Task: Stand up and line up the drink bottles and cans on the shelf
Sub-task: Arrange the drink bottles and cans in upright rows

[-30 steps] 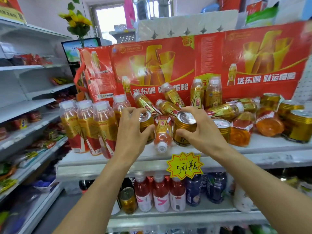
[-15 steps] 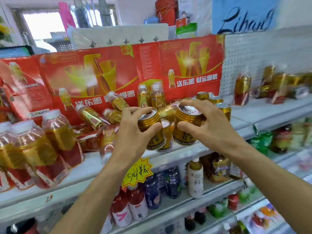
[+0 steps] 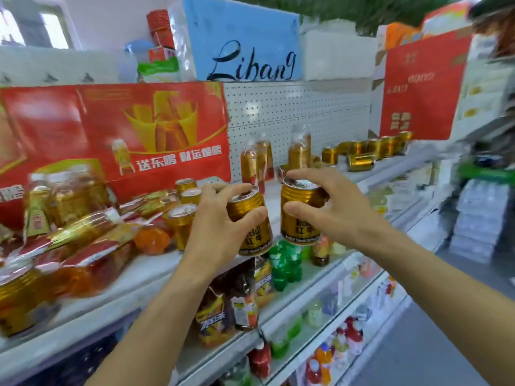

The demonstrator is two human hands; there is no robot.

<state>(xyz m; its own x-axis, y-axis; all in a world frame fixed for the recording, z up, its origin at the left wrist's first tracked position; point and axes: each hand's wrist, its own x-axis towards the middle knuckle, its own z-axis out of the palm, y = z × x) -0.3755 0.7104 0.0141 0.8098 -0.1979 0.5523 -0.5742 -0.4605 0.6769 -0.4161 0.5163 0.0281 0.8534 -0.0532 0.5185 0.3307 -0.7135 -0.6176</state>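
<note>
1. The left hand grips a ribbed gold metal drink can with dark lettering, thumb curled across its front and fingers wrapped behind; the can tilts slightly and is held above the front edge of the white shelf.
2. The right hand holds a second gold ribbed can upright, fingertips on its top rim and thumb pressed against its side, just beside the first can without touching it.
3. Left of the hands, clear plastic bottles of amber drink with red-gold labels lie toppled on the shelf, and several gold cans stand behind the left hand.
4. Towards the shelf's far right end, three bottles stand upright and more gold cans sit in a row, one on its side.
</note>
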